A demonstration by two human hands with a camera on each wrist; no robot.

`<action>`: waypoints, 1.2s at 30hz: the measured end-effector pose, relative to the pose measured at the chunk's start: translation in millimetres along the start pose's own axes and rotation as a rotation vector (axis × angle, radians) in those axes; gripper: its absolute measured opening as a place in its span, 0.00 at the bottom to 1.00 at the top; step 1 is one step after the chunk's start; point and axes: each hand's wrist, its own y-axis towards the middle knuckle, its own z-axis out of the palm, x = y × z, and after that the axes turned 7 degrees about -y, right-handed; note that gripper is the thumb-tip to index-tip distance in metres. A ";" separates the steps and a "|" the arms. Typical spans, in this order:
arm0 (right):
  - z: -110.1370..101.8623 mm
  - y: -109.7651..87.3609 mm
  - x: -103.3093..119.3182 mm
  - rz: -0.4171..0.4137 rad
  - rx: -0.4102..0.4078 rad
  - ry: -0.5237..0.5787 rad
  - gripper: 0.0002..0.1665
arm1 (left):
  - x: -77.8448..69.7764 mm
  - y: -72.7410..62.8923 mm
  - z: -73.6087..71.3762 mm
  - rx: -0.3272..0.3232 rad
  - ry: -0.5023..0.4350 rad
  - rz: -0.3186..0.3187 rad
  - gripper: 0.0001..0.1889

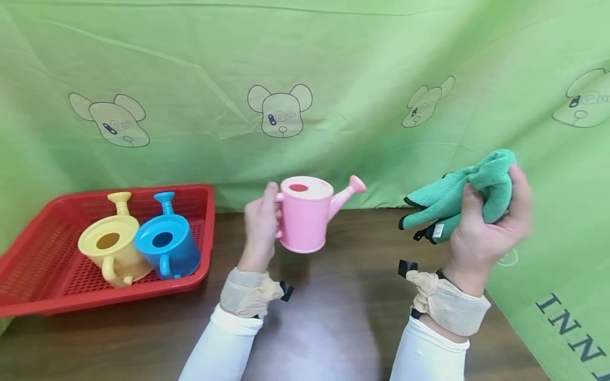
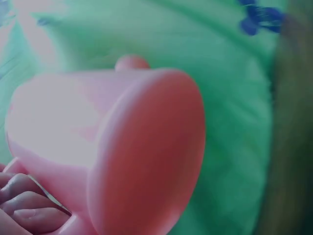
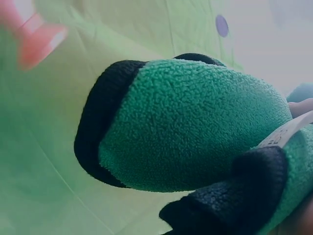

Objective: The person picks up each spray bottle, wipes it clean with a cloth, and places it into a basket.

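My left hand (image 1: 260, 222) curled, holding pink watering can (image 1: 305, 218), right hand (image 1: 491, 238) pinching green cloth (image 1: 445, 197), wide gap between, red basket rim (image 1: 143, 290) leftward.

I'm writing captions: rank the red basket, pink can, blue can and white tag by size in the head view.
1. Red basket
2. Pink can and blue can: too alike to rank
3. White tag on the green cloth

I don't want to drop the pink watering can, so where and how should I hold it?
The pink can is likely best gripped by its handle, from the left, where it juts from the body opposite the spout; the left hand grips it there.
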 end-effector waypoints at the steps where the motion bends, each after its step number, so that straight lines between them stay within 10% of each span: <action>1: 2.1 -1.5 -0.3 0.000 0.018 0.005 0.22 | -6.6 0.1 -7.2 -0.010 -0.026 -0.002 0.28; 15: 29.4 -36.0 -13.3 -0.107 0.512 -0.138 0.22 | -51.8 -4.5 -61.2 -0.093 -0.125 0.116 0.30; 36: 61.9 -85.6 -15.6 -0.179 0.800 -0.195 0.28 | -56.9 -12.0 -52.0 -0.096 -0.179 0.207 0.30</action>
